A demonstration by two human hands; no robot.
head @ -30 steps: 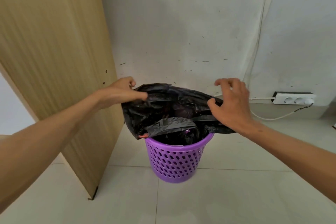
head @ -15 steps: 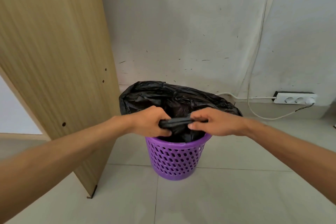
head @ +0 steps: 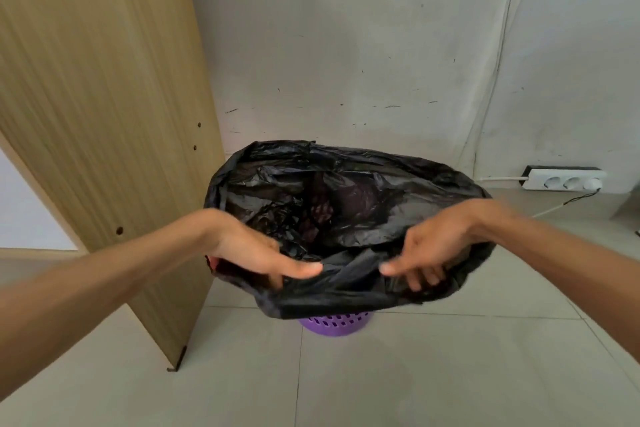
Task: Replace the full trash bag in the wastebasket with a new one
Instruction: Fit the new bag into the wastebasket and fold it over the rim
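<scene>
Above the wastebasket [head: 334, 324], my left grip [head: 256, 253] and right grip [head: 426, 246] pinch the soft trash bag [head: 346, 191] at its rim; probably heavy.

I see the crumpled black plastic trash bag [head: 346, 204] with its mouth spread wide open, dark contents inside, its near rim bunched. It hides nearly all of the purple perforated plastic wastebasket [head: 334, 324], whose base alone shows beneath it, upright on the floor.
</scene>
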